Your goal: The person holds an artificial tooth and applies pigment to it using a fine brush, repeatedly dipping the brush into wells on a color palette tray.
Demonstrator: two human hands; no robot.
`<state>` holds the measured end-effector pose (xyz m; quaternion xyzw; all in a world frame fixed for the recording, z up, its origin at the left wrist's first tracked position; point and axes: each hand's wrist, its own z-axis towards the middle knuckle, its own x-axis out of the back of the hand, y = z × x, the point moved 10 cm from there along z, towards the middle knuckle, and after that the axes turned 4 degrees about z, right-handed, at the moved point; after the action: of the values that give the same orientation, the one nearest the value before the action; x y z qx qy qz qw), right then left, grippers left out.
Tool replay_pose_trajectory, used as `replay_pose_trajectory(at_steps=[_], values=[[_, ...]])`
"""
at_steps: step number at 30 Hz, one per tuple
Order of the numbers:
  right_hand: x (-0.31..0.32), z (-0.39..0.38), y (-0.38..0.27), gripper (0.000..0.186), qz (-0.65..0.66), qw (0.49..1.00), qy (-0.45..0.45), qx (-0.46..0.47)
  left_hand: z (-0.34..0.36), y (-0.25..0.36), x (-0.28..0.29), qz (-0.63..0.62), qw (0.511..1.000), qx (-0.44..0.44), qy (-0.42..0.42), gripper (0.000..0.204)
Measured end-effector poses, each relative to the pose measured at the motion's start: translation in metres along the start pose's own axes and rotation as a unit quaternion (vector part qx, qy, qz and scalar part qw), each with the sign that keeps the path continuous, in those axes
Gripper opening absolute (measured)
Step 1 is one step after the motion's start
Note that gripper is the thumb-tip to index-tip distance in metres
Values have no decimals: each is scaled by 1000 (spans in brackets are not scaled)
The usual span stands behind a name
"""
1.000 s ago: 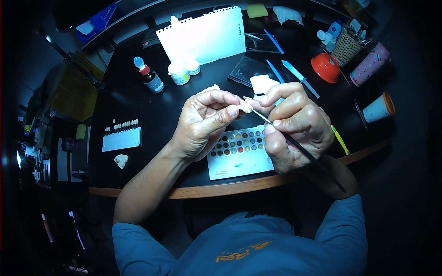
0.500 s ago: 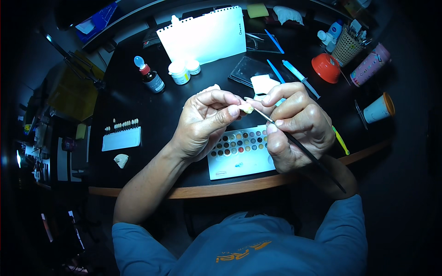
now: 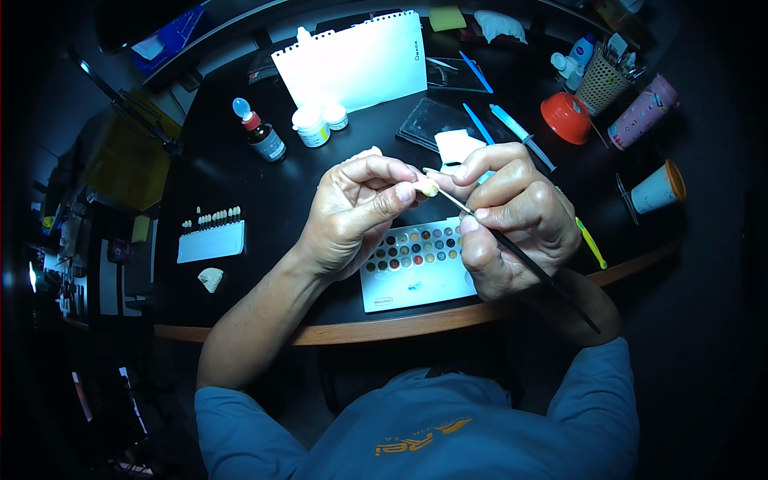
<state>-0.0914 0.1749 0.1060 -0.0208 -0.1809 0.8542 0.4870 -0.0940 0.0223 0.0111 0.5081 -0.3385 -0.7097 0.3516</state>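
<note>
Centrally, in left hand (image 3: 348,214), closed to thumb-and-finger pinch: small cream-yellow piece (image 3: 430,189), raised above bench (image 3: 264,192), near multi-well palette (image 3: 440,294). In right hand (image 3: 524,214), curled pen-fashion: slender dark-handled brush (image 3: 546,280), pale tip at piece; cannot tell whether touching. For good control, probably best to brace fingers of both hands together, keep pinch light, turn piece rather than wrist, and stroke with bristle tip only.

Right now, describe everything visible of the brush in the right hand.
The slender brush has a long, smooth-looking dark handle and a paler front section. Gripped by the right hand, it slants toward the picture's lower right, its tip by the small yellowish piece in the left hand; contact is unclear.
</note>
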Motion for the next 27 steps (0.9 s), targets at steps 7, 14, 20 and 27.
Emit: replay_pose_trajectory(at_steps=[7,14,20,27], values=[[-1,-1,3,20,-2,1000,4,-12,-1,-2,3,1,1000,12,1,15],[0,0,2,19,-11,1000,-3,-11,0,-2,3,3,1000,2,3,15],[0,-1,3,18,-6,1000,8,-15,0,-1,2,1,1000,1,-1,14],[2,-1,1,18,8,1000,21,-5,0,-4,7,11,1000,10,0,13]])
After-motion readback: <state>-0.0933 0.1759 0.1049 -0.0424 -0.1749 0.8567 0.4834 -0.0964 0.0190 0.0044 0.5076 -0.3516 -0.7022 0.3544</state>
